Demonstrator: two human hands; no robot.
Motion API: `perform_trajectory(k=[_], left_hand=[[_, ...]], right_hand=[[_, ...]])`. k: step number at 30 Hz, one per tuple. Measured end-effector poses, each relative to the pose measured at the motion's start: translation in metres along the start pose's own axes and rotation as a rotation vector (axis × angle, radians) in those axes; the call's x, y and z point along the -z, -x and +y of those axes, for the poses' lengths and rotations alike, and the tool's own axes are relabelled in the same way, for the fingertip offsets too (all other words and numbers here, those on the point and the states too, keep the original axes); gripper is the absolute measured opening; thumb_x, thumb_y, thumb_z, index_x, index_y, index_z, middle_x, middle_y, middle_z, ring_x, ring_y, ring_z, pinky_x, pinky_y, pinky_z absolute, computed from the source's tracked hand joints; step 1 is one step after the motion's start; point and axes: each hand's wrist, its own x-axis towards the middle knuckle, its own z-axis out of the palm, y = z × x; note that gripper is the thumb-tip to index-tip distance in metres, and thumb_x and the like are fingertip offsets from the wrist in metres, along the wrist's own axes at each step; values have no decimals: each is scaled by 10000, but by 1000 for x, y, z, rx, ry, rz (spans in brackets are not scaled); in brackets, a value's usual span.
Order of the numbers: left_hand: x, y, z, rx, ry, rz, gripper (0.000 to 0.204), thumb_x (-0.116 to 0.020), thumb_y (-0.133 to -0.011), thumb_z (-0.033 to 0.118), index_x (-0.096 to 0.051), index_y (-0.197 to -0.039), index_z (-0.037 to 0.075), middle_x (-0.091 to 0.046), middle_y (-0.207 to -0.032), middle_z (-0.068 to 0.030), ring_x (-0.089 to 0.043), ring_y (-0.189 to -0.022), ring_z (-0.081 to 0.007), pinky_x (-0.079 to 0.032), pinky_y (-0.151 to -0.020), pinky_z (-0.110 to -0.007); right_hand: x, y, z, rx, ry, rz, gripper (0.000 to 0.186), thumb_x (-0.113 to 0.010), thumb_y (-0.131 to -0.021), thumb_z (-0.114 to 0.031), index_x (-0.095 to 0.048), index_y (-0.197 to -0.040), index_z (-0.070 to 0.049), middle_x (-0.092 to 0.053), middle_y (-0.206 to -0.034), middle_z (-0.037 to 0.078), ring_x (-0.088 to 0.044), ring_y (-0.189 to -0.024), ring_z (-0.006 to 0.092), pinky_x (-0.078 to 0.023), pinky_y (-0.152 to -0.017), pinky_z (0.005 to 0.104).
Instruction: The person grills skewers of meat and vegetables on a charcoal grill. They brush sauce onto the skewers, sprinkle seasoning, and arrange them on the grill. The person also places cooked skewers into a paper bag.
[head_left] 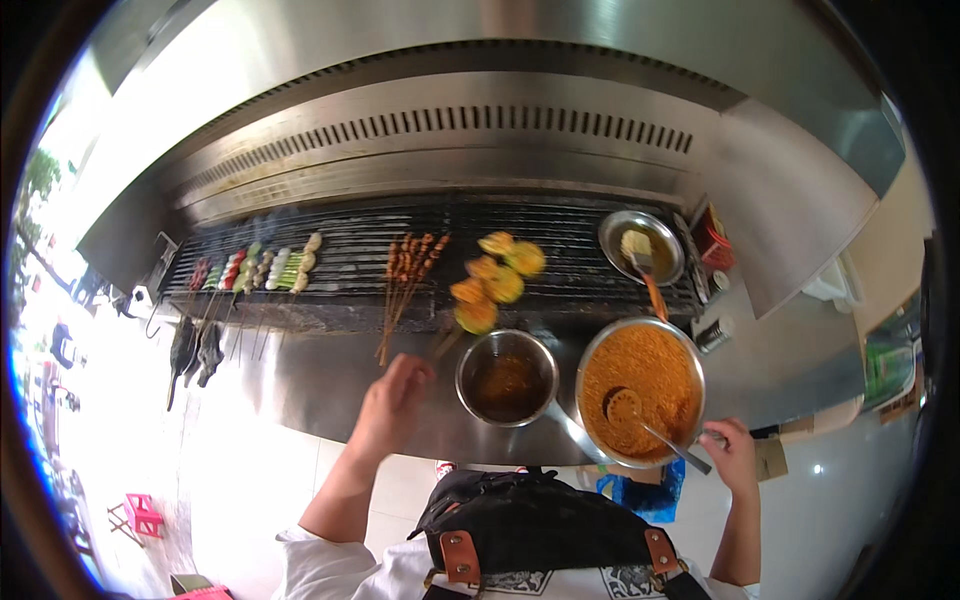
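Note:
My left hand (pixel 396 392) is closed at the lower end of a wooden stick that runs up to the skewered yellow-orange slices (pixel 490 280), which look slightly blurred over the front of the grill. My right hand (pixel 735 455) pinches the right rim of a steel bowl (pixel 701 372) full of orange-red seasoning. A perforated ladle (pixel 624 405) rests in that bowl, its handle slanting out over the rim just below my right fingers. Between my hands stands a steel saucepan (pixel 551 353) with dark brown liquid, its handle reaching toward the bowl.
Thin brown meat skewers (pixel 408 262) lie on the grill grate (pixel 345 235), with several vegetable skewers (pixel 265 268) further left. A steel pan (pixel 606 245) with a brush (pixel 650 280) sits at the grill's right. Dark gloves (pixel 208 352) hang off the front edge.

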Motion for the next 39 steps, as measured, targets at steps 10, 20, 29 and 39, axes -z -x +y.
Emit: perform_trajectory(k=[10, 20, 29, 39], left_hand=[[37, -69, -114, -56, -190, 282, 128, -449, -941, 163, -508, -1031, 94, -637, -888, -192, -605, -857, -414, -483, -699, -443], [63, -76, -118, -173, -231, 242, 193, -490, -899, 122, -547, -1082, 95, -627, -973, -188, -611, -894, -370, -494, -720, -424], [88, -92, -119, 168, 457, -106, 196, -514, -921, 113, -616, -1038, -5, -485, -649, 19, -396, -575, -54, -338, -526, -217], [109, -90, -118, 185, 497, -74, 182, -519, -920, 93, -626, -1025, -11, -487, -626, 24, -419, -558, -45, -331, -512, -200]], right_hand=[[-60, -153, -94, 29, 15, 196, 599, -649, -842, -174, -376, -1372, -126, -572, -841, 82, -563, -806, 209, -465, -706, 325], [-55, -173, -158, 308, -361, 562, 114, -616, -872, -87, -595, -968, -29, -613, -807, 12, -556, -727, 77, -442, -663, 214], [-170, -73, -232, 200, -157, 135, 152, -672, -824, -182, -621, -899, -60, -612, -727, 73, -590, -602, 182, -466, -539, 282], [-190, -68, -222, 229, -129, 160, 130, -629, -844, -184, -597, -887, -66, -620, -688, 44, -590, -638, 194, -464, -575, 307]])
